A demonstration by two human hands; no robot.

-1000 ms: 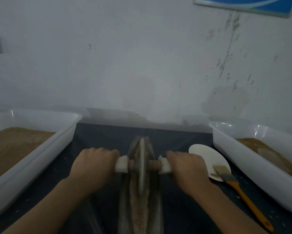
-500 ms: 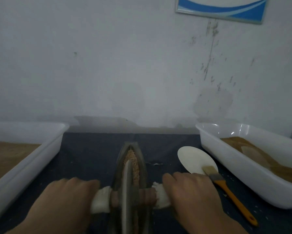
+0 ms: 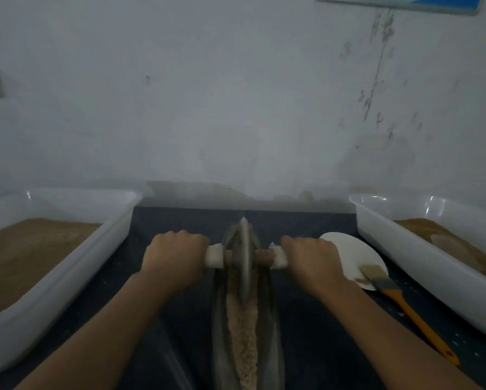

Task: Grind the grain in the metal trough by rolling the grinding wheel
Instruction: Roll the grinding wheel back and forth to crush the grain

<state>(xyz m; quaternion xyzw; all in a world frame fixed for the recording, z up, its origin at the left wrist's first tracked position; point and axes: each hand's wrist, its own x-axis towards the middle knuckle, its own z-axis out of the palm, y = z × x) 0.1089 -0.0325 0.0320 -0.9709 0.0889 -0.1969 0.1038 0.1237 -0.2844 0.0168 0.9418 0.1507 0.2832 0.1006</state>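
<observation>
A narrow, boat-shaped metal trough (image 3: 275, 327) lies lengthwise on the dark table in front of me. A strip of pale crushed grain (image 3: 243, 333) fills its groove. The grey grinding wheel (image 3: 244, 263) stands on edge in the groove near the trough's far end. A wooden axle runs through it, with white cloth wrapped on both ends. My left hand (image 3: 174, 260) grips the left end of the axle. My right hand (image 3: 312, 263) grips the right end. Both arms are stretched forward.
A white plastic tub (image 3: 67, 280) of brown powder stands on the left, and another white tub (image 3: 422, 271) with brown powder on the right. A white round plate (image 3: 351, 254) and an orange-handled brush (image 3: 405, 305) lie between my right hand and the right tub. A wall rises close behind.
From half a second ago, both hands have pushed the wheel away from me, from the trough's near part to its far end. The grain strip behind the wheel now shows.
</observation>
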